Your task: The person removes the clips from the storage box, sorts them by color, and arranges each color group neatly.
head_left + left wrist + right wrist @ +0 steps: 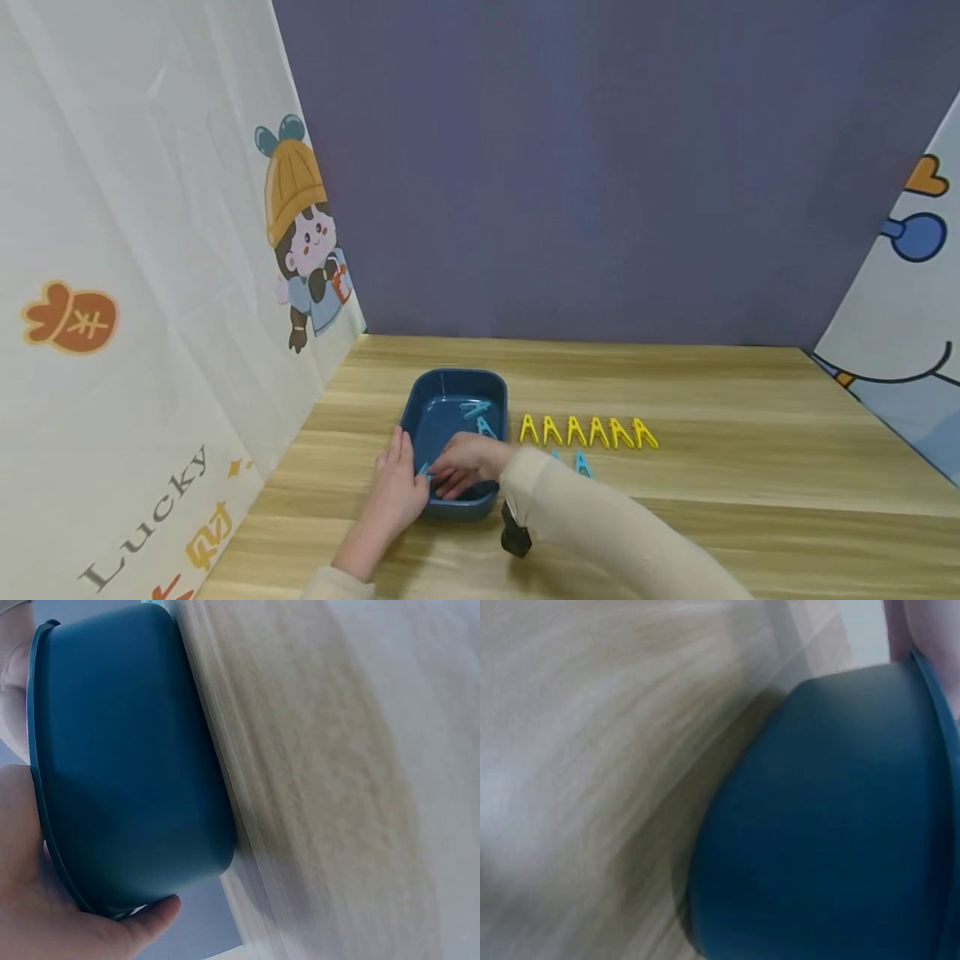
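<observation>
Head: the left grip (401,483) holds the blue bin (457,510); the right grip (465,462) is inside, by a blue clothespin (424,470). Can't tell if it pinches. It looks light; squeeze its handles. Left wrist: stiff-looking bin. Right wrist: smooth, maybe slippery.

Head view evenly lit; wrist views blurred; shadow beside tray (817,825)

Cream sleeves (622,525), black wrist camera (515,535)
</observation>
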A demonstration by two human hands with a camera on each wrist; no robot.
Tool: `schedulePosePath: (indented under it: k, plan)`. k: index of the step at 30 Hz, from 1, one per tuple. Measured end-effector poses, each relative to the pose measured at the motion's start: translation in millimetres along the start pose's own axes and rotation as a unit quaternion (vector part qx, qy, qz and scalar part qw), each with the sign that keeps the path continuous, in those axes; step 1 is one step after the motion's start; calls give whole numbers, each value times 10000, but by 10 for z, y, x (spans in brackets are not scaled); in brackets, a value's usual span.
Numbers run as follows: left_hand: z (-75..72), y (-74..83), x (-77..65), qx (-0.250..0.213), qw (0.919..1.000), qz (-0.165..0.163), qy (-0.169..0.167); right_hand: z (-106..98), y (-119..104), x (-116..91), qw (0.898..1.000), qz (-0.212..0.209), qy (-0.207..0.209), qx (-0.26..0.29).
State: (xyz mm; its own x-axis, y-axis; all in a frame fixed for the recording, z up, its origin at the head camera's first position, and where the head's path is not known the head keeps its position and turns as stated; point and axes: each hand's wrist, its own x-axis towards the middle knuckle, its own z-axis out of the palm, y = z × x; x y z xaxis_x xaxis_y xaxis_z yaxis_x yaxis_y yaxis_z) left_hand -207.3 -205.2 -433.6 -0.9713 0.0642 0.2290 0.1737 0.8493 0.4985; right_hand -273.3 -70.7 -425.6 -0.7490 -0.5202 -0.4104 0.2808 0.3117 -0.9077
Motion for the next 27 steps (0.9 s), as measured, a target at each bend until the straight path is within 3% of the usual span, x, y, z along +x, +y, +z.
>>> schedulePosePath:
  k: [6,11,21,27]
  plan:
    - [-14,4,8,-20,10000,10,-26,95,1,14,9980,-188,137,-591]
    - [-8,-1,7,-24,10000,-38,-67,124,20,25,9966,-261,279,-733]
    - [-8,2,15,-20,10000,-67,-64,142,61,38,9970,-383,465,-489]
    - [-5,3,15,-30,9999,-94,-45,-9,15,-1,9961,-482,719,150]
